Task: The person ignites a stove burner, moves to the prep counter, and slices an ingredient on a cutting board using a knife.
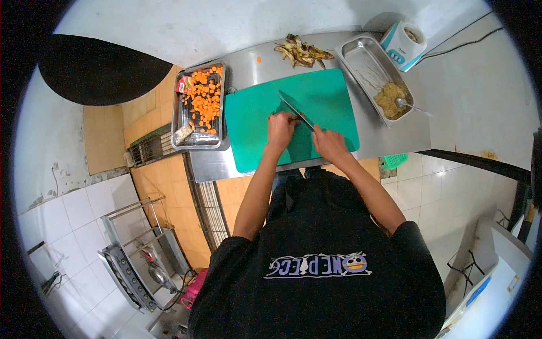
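A knife [294, 108] is gripped by its handle in my right hand [329, 143], its blade slanting toward the far left over the green cutting board [254, 113]. My left hand [280, 130] rests on the board just left of the blade, fingers curled and closed. A small dark bit seems to lie between those fingers and the knife, too hidden to name. Diced orange carrots [205, 101] fill much of a metal tray [175, 121] left of the board, along with a red packet [184, 85] and a pale wrapped piece [183, 133].
Behind the board lie brownish peels [302, 52] and one carrot piece [258, 59]. At right, a steel pan [358, 65] holds yellowish mash [389, 100] and a spoon [402, 102]. Beside it stands a white and teal appliance [402, 45] with a cord. A gas stove [127, 277] sits lower left.
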A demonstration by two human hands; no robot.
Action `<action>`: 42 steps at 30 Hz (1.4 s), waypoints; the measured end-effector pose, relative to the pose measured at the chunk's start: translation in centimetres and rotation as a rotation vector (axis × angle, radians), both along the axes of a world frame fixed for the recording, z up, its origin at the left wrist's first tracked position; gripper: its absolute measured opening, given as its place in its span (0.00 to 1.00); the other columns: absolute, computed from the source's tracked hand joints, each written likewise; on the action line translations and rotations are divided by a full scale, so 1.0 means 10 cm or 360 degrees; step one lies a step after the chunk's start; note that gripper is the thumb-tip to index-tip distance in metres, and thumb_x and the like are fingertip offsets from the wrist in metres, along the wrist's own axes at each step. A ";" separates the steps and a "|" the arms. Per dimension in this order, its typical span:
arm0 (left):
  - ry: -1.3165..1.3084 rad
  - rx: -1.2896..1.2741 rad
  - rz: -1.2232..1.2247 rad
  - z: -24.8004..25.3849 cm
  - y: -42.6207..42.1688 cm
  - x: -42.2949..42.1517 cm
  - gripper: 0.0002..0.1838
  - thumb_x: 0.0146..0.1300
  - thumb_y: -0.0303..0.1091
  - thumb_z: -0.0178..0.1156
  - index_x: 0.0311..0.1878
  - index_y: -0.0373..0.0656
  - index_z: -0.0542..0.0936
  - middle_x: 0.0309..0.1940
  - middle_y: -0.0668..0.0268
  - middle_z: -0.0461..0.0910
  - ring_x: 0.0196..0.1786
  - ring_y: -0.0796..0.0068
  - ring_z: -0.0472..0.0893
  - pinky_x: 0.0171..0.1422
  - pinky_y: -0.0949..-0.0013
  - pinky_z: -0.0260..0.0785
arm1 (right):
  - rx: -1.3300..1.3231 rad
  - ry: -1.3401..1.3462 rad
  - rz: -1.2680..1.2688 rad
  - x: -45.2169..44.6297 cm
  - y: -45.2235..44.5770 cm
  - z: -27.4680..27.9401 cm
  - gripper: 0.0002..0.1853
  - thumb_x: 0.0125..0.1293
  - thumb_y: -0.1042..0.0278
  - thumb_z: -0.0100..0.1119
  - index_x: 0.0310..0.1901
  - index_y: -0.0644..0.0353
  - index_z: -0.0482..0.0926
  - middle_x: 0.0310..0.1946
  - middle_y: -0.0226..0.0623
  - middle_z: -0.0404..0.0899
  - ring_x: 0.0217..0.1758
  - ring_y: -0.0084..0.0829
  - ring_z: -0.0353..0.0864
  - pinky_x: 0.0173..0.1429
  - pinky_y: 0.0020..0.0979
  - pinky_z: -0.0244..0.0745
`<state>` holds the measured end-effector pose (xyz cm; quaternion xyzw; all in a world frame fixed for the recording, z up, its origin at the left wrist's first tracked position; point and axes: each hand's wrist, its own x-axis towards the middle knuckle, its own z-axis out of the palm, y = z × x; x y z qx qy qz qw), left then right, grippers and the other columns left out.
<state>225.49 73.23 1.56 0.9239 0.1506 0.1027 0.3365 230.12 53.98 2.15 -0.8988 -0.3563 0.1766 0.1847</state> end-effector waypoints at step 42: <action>-0.0054 0.0011 -0.0010 -0.01 -0.01 -0.01 0.09 0.55 0.26 0.68 0.40 0.40 0.87 0.40 0.51 0.85 0.46 0.48 0.83 0.55 0.51 0.75 | 0.0085 0.0147 -0.0120 0.06 -0.05 0.05 0.15 0.75 0.56 0.49 0.50 0.58 0.74 0.31 0.57 0.83 0.35 0.61 0.84 0.41 0.61 0.78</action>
